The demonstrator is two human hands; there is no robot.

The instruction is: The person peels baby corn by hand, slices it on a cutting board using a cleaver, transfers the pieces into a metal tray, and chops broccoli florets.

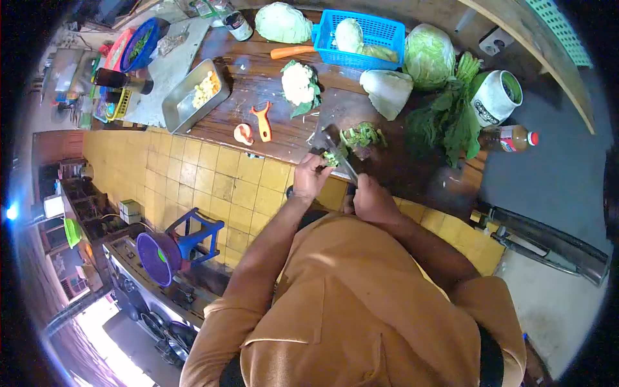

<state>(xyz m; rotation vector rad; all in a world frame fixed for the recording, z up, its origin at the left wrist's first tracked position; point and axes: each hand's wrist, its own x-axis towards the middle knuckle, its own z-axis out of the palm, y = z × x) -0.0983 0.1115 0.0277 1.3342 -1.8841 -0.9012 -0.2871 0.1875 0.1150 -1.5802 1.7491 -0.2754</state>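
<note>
My right hand [373, 197] is wrapped round the handle of a knife [346, 162], its blade pointing away from me over the table's front edge. Against the blade's left side, my left hand [311, 175] has its fingers closed on a bunch of green leafy vegetable [331, 158]. Chopped greens [363, 135] lie in a small heap on the dark board [387, 155], just beyond the blade. Left of the hands are an orange peeler [263, 121] and a small pale piece with an orange-red edge [244, 134]. A cauliflower [299, 84] with leaves sits farther back.
A metal tray [174, 111] with diced pieces stands on the left. Along the back are a cabbage [282, 23], a carrot [291, 52], a blue basket [329, 57] and another cabbage [430, 55]. Leafy greens [445, 119] and a bottle [512, 138] stand on the right.
</note>
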